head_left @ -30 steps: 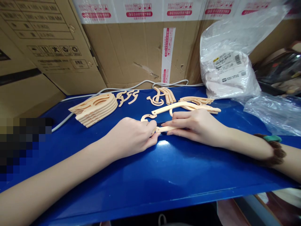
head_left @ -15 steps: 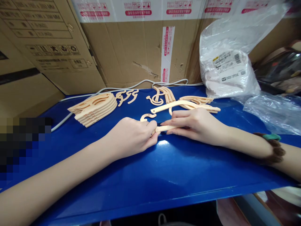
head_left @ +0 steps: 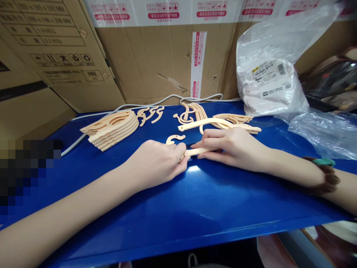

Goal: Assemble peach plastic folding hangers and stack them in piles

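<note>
My left hand [head_left: 160, 160] pinches a beige plastic hanger piece, with a beige hook [head_left: 175, 138] showing just above its fingers. My right hand [head_left: 232, 149] is closed around the other stretch of the same hanger arm [head_left: 195, 152], which bridges the gap between both hands. Most of the piece is covered by fingers, so how its parts join is hidden. Behind the right hand lies a long curved hanger arm [head_left: 195, 123] with a hole at its left end. More curved arms [head_left: 232, 118] lie beyond it.
On the blue table [head_left: 178, 216], a stack of beige hanger parts [head_left: 113, 128] sits left, beside several small hooks [head_left: 152, 112]. Loose hooks [head_left: 185, 114] lie farther back. A white cable [head_left: 156, 99] runs along cardboard boxes [head_left: 156, 63]. A plastic-wrapped parcel [head_left: 272, 82] stands back right.
Hardly anything differs. Both hands keep their hold on the hanger arm in nearly the same place, with only a slight shift of the right hand and wrist.
</note>
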Available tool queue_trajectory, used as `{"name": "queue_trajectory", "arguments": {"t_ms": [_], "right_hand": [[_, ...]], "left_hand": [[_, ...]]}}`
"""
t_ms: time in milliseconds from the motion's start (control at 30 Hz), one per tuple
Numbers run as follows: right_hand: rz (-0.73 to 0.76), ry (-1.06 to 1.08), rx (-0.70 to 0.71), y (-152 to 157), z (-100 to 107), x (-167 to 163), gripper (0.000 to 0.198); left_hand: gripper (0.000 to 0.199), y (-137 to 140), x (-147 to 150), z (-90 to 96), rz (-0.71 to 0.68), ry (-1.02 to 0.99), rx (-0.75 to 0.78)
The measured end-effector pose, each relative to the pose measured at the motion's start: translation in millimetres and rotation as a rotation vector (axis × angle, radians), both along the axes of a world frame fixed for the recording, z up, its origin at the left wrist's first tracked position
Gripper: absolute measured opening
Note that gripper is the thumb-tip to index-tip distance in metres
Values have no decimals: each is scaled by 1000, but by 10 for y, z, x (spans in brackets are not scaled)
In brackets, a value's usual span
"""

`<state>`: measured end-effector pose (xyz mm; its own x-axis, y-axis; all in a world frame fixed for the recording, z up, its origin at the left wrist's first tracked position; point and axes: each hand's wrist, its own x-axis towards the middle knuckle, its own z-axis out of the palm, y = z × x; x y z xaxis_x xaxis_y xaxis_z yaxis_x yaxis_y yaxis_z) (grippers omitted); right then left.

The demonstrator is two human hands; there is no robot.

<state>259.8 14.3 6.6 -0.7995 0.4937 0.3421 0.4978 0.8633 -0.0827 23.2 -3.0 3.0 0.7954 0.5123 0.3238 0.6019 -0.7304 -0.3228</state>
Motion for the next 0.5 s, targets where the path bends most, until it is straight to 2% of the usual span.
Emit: {"name": "queue_trajectory", "arguments": {"t_ms": [300,400,500], "right_hand": [[1,8,24,-10,4,-5,28],[3,-2,21,-8,5,2,29],[14,-33,23,8,10,10,29]], "left_hand": [[30,-16,14,17,69,12,84],[30,2,3,18,27,12,73],[32,20,-15,21,-54,25,-1]]}}
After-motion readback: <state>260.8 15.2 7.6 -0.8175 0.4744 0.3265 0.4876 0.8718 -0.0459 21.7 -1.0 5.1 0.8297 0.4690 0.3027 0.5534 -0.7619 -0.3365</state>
